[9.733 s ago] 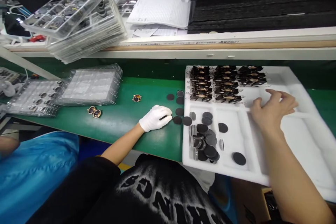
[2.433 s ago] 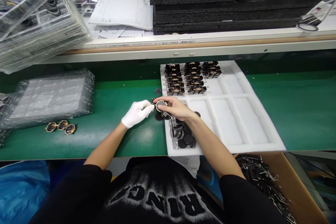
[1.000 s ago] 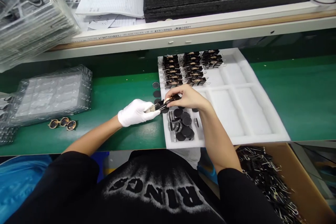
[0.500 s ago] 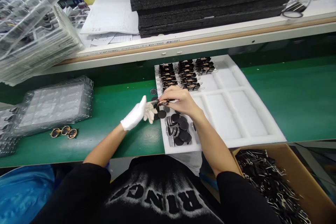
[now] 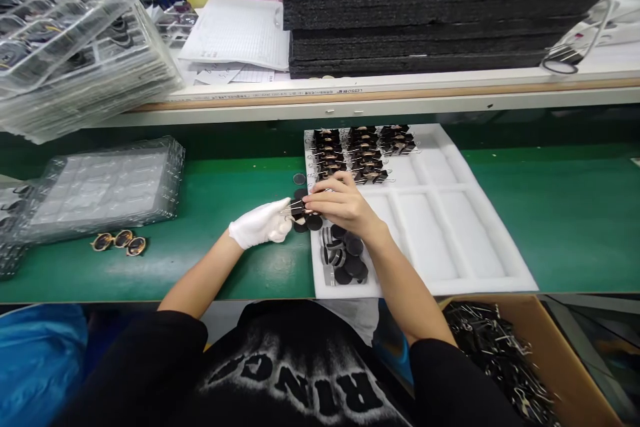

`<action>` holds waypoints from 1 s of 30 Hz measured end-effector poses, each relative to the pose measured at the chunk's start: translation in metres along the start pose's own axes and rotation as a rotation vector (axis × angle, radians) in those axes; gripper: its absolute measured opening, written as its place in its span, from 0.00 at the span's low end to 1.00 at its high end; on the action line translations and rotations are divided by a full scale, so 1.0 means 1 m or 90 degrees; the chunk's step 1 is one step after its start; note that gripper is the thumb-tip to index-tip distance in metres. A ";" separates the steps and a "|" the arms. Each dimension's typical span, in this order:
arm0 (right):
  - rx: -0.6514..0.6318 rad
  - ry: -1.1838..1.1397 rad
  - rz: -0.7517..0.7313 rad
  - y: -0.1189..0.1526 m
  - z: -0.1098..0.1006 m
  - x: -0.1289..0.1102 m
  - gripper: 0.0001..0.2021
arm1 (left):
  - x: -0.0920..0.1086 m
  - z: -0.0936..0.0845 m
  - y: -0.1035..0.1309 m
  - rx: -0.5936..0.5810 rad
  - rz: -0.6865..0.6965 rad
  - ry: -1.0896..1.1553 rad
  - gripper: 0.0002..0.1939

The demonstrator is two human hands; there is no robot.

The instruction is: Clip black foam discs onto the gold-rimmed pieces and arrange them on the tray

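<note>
Head view: seemed best to steady the black binder clip (image 5: 300, 207) firmly with the right hand (image 5: 346, 205) while pressing both wire handles (image 5: 293, 209) evenly with the left hand (image 5: 259, 222), without knocking the loose dark discs (image 5: 315, 222) just beside it. Had the bare right hand closed over the clip at the left edge of the white foam tray (image 5: 345, 292), with fingers bent and hiding most of it; had the gloved left hand half closed at the handles, with thumb and fingers around the wires, pinching or merely touching being impossible to judge.
</note>
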State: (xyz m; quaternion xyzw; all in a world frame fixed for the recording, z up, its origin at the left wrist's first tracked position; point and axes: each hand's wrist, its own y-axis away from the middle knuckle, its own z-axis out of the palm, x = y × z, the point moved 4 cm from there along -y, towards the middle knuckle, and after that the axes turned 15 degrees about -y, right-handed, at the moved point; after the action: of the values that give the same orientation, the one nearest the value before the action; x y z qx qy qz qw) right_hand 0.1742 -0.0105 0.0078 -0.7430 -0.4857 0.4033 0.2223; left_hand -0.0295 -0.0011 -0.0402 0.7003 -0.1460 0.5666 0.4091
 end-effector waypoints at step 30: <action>0.174 -0.481 0.675 0.010 0.019 0.028 0.18 | 0.012 -0.001 0.020 0.220 0.110 -0.336 0.19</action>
State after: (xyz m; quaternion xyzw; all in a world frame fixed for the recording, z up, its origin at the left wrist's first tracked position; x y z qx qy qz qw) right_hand 0.1696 0.0094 -0.0210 -0.6541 -0.0432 0.7486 -0.0997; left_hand -0.0399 -0.0094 -0.0209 0.8672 -0.2076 0.4143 0.1824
